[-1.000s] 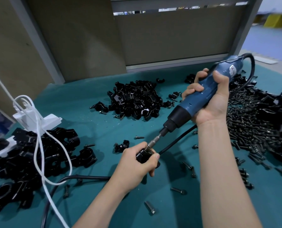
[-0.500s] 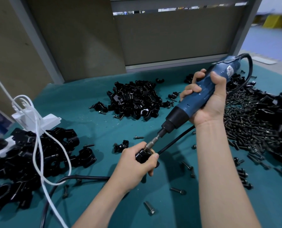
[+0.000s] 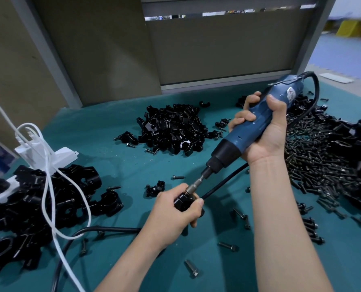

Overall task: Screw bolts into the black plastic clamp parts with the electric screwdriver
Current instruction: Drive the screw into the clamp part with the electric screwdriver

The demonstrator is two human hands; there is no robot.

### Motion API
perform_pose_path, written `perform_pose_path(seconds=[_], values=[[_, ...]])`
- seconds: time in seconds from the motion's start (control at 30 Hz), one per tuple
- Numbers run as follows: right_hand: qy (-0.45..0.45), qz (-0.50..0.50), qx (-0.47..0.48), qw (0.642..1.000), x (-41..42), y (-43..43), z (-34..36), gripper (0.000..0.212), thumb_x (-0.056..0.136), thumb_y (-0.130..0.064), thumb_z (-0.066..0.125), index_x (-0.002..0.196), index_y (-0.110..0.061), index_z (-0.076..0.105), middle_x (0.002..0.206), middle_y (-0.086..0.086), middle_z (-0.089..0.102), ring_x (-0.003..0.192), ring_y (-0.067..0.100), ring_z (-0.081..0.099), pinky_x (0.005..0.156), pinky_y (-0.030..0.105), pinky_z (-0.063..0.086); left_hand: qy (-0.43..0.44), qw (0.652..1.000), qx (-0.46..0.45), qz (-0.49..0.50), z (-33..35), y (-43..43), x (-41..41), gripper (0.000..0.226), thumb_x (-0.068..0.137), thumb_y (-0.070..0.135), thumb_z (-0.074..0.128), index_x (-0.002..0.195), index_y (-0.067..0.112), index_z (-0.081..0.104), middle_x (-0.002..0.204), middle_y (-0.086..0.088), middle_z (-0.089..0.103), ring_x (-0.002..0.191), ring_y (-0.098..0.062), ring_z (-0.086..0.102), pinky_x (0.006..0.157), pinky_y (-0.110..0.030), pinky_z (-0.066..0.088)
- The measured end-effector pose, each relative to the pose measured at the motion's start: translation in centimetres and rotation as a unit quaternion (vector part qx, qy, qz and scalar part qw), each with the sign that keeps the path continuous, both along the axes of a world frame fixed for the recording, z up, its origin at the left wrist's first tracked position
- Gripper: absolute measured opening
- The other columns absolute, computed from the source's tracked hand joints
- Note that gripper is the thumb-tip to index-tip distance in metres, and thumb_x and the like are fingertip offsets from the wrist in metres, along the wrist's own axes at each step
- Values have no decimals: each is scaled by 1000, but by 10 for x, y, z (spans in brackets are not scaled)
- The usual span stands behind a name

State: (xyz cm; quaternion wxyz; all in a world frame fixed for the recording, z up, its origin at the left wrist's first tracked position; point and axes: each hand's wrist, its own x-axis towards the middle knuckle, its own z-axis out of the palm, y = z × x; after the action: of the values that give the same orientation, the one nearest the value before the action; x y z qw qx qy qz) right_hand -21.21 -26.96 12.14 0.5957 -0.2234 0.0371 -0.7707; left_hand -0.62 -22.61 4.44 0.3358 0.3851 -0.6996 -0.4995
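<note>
On the green bench (image 3: 116, 148), at the near side of the central pile of small clamp parts (image 3: 173, 131), the left hand (image 3: 175, 211) is wrapped around one black clamp part (image 3: 182, 202). The right hand (image 3: 263, 133) grips the blue electric screwdriver (image 3: 236, 142), all fingers curled around its body. The tool is tilted, and its metal bit (image 3: 195, 184) meets the top of the held part. To the right of the pile lies a big heap of bolts (image 3: 314, 157). To the left of the pile are larger black clamps (image 3: 49, 199) with a white cable (image 3: 49, 175) over them. Some loose bolts (image 3: 191, 268) lie nearer than the pile.
</note>
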Motion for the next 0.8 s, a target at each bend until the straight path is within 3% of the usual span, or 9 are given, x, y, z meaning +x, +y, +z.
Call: perform_pose_path(seconds=[0.13,0.27,0.33,0.47,0.67,0.8], values=[[10,-18,24,999,0,1,-1,17,77,-27,59,91,-20,53,78,-10,59,46,3,47,50,17,44,2,1000,3,-1,-1,0,0,25,70,47,59,73,22,58,53,-2,61,53,-21,54,51,-37,45],[-4,10,-8,1000,2,1,0,49,51,-19,87,90,-17,56,79,-8,61,46,6,49,50,20,46,9,1000,0,-2,-1,-1,1,22,71,46,60,72,24,59,54,-2,61,53,-23,54,52,-42,45],[-4,17,-20,1000,2,0,0,57,44,-17,91,89,-17,57,79,-8,61,46,6,49,49,20,46,11,1000,0,-1,-2,-1,1,22,72,47,59,72,25,60,54,-3,62,53,-23,54,52,-45,45],[-15,27,-35,999,3,-1,-1,57,45,-16,91,90,-17,56,80,-7,61,45,7,50,49,20,46,11,1000,-2,-4,-2,-3,2,23,73,48,59,74,25,60,54,-3,63,53,-22,56,58,-49,48],[-20,32,-51,998,4,-2,-4,57,47,-16,91,92,-17,56,80,-7,62,46,7,50,49,21,47,8,1000,-5,-9,-3,-4,1,21,73,47,59,73,26,61,53,-1,63,52,-17,57,59,-38,47],[-20,32,-48,998,4,-2,-5,58,47,-16,91,92,-17,56,80,-7,62,46,7,50,50,20,46,6,1000,-6,-11,-2,-4,1,20,73,47,59,72,27,61,54,-2,63,53,-19,56,56,-39,47]])
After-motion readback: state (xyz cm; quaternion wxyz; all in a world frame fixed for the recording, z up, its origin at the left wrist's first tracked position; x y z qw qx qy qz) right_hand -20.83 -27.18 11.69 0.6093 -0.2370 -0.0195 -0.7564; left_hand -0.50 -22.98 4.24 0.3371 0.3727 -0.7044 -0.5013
